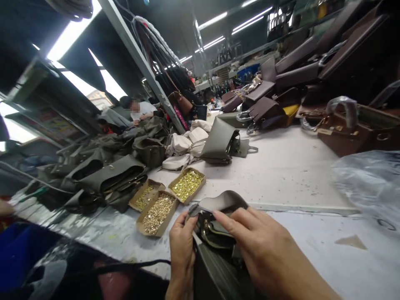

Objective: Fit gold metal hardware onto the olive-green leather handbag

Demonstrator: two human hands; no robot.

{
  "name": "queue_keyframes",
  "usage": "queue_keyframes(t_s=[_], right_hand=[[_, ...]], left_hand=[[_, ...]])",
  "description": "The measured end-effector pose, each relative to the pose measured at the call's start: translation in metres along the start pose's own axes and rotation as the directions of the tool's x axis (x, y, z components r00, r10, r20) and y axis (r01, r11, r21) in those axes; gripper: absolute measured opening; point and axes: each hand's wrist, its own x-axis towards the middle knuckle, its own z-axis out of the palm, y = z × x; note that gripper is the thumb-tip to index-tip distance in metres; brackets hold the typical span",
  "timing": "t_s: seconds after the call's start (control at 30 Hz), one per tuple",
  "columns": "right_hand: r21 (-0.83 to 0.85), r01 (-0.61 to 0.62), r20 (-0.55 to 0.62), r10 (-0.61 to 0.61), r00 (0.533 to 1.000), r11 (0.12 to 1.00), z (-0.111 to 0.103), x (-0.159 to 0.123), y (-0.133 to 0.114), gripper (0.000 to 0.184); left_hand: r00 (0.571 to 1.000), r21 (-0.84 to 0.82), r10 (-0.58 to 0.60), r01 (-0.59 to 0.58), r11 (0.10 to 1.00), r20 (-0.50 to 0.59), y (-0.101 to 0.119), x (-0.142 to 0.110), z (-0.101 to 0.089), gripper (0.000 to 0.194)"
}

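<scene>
A dark olive-grey handbag (212,266) is held upright at the table's front edge, its mouth toward me. Gold-coloured metal trim shows inside the opening. My left hand (181,246) pinches a small tab or strap end at the bag's upper left corner between thumb and fingers. Over the right side of the opening lies my right hand (265,237), index finger stretched toward that corner and the other fingers bent round the bag's edge. Its thumb is hidden. Just beyond the bag sit cardboard trays of small gold-coloured metal pieces (158,212), with yellower ones (187,185) in another tray.
Several olive-grey bags (112,175) are heaped on the left of the white table (281,166). Pale bags (178,146) and a grey-green bag (220,139) stand behind the trays. Brown handbags (353,129) and clear plastic (371,183) lie right. A person (140,110) sits far back.
</scene>
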Motion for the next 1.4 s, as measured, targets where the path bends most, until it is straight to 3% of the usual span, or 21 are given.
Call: queue_keyframes(t_s=[0.1, 0.2, 0.27, 0.33, 0.43, 0.63, 0.9, 1.0, 1.13, 1.4], right_hand=[[-0.098, -0.063, 0.029, 0.066, 0.997, 0.993, 0.034, -0.002, 0.011, 0.054], [-0.072, -0.109, 0.024, 0.111, 0.993, 0.991, 0.051, -0.002, 0.016, 0.052], [-0.062, -0.113, -0.023, 0.112, 0.993, 0.992, 0.052, -0.002, 0.015, 0.053], [-0.082, -0.09, -0.094, 0.082, 0.992, 0.993, 0.048, -0.003, 0.013, 0.053], [-0.143, -0.013, -0.161, -0.01, 0.987, 0.99, 0.037, -0.01, 0.012, 0.053], [-0.196, 0.094, -0.115, -0.118, 0.986, 0.976, 0.026, -0.033, 0.019, 0.057], [-0.079, -0.041, -0.081, 0.035, 0.996, 0.996, 0.055, -0.022, 0.014, 0.05], [-0.054, -0.102, -0.041, 0.1, 0.994, 0.993, 0.062, -0.019, 0.015, 0.05], [-0.048, -0.1, -0.012, 0.099, 0.995, 0.994, 0.067, -0.019, 0.017, 0.05], [-0.258, -0.093, 0.032, 0.105, 0.994, 0.962, 0.073, -0.017, 0.021, 0.059]], left_hand=[[0.999, 0.019, -0.032, 0.031, 0.999, 0.039, -0.004, 0.004, 0.0, 0.038], [0.993, 0.123, 0.094, -0.102, 0.987, 0.073, 0.0, 0.005, 0.001, 0.046], [0.967, 0.247, 0.231, -0.251, 0.936, 0.111, 0.006, 0.004, -0.001, 0.052], [0.913, 0.388, 0.349, -0.407, 0.827, 0.212, 0.014, 0.005, -0.004, 0.045], [0.846, 0.501, 0.401, -0.531, 0.683, 0.35, 0.023, 0.007, -0.008, 0.03], [0.922, 0.516, 0.247, -0.374, 0.77, 0.299, 0.028, 0.013, -0.007, 0.038], [0.974, 0.397, 0.166, -0.214, 0.893, 0.153, 0.008, 0.023, 0.0, 0.037], [0.988, 0.278, 0.115, -0.141, 0.95, 0.106, -0.001, 0.027, 0.001, 0.04], [0.998, 0.133, 0.026, -0.034, 0.991, 0.061, -0.005, 0.028, 0.005, 0.045], [0.992, -0.109, -0.123, 0.122, 0.987, 0.003, -0.006, 0.014, 0.018, 0.044]])
